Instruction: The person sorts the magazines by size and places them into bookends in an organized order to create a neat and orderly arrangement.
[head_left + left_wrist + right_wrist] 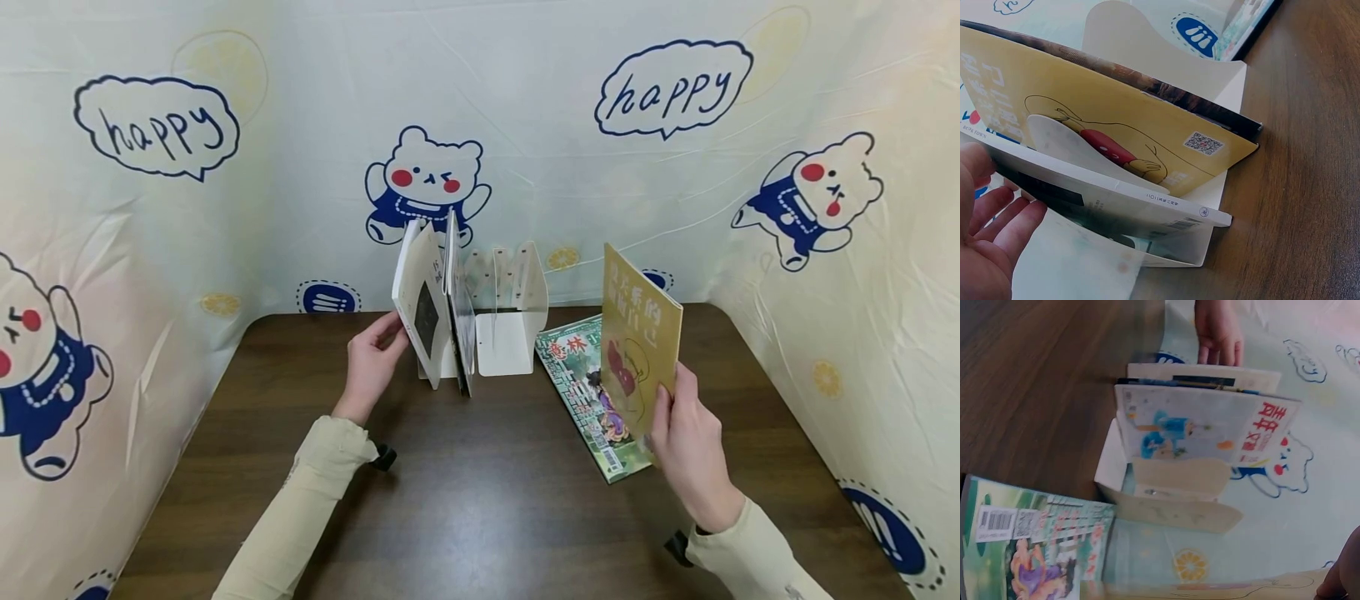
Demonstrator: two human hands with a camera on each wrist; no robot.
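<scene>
My right hand (693,446) grips a yellow book (641,333) by its lower right edge, thumb on the front cover. The book is upright above a green magazine (581,392) lying on the table. My left hand (373,358) touches the outer side of a white book (416,312) with a dark square on its cover, fingers mostly extended. That book leans in a white bookend rack (506,346). Beside it in the left wrist view stand a yellow book (1116,125) with a red figure and a dark-edged one. A pale magazine (1197,428) shows in the right wrist view.
The dark wooden table (480,500) runs back to a printed curtain (540,108) with bears, which also hangs along both sides. Upright dividers (534,283) stand in the right part of the rack.
</scene>
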